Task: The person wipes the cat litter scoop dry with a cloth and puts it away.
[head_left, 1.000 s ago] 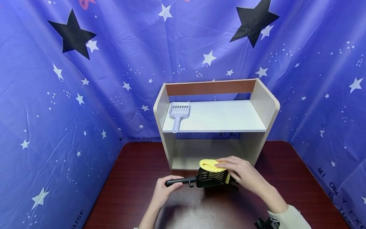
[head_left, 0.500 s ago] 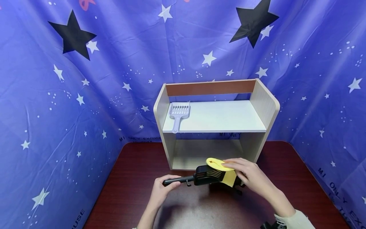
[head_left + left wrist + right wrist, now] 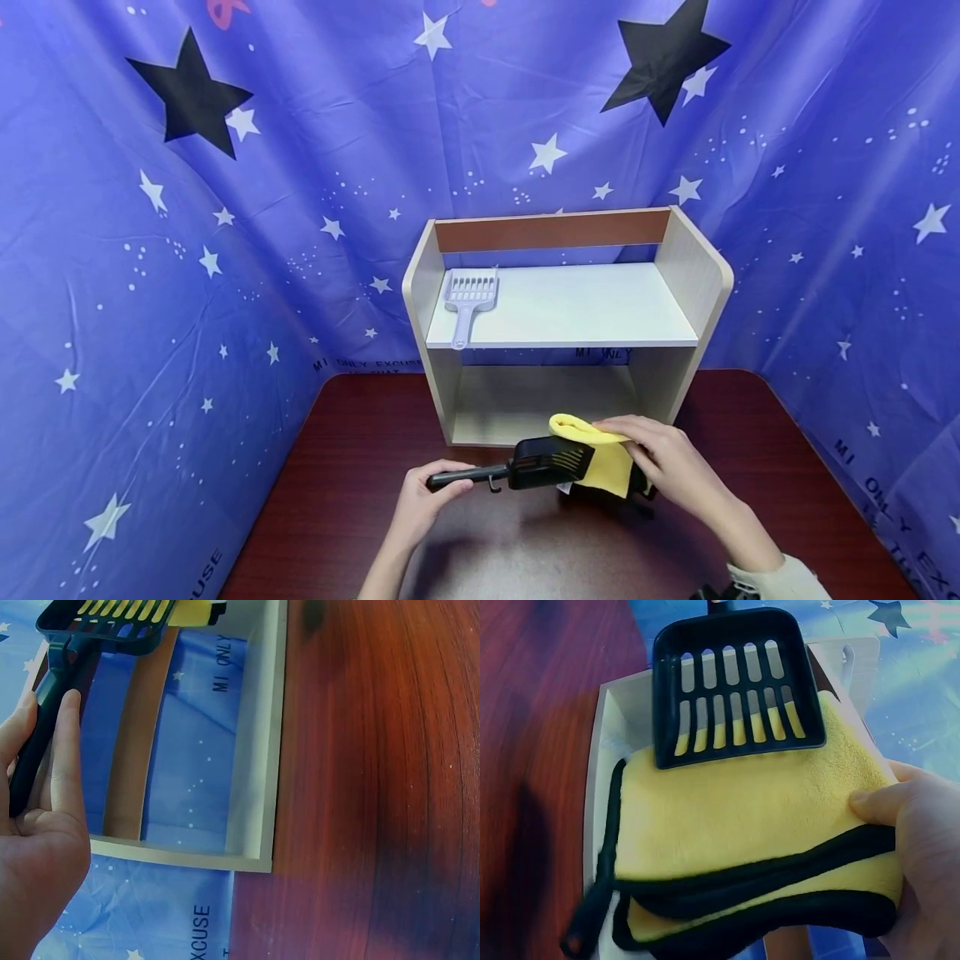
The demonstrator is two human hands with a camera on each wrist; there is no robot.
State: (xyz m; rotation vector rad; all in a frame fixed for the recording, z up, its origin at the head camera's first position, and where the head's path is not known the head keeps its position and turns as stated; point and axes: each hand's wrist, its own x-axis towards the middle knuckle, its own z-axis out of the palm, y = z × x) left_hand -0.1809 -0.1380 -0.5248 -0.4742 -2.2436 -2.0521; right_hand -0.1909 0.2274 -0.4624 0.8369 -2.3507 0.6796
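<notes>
A black slotted litter scoop is held level above the table by its handle, which my left hand grips between thumb and fingers. My right hand pinches a folded yellow cloth with black edging, just right of the scoop's front edge. In the right wrist view the cloth lies behind the scoop's head, and yellow shows through its lower slots. The thumb presses on the cloth's face; the other fingers are mostly hidden behind it.
A small two-tier shelf stands at the back of the dark red wooden table. A pale lilac litter scoop lies on its upper board, at the left. A blue star-patterned curtain hangs behind and at both sides.
My right hand has drawn the cloth rightward, off the top of the scoop's head towards its front edge. My left hand and the scoop have shifted slightly left.
</notes>
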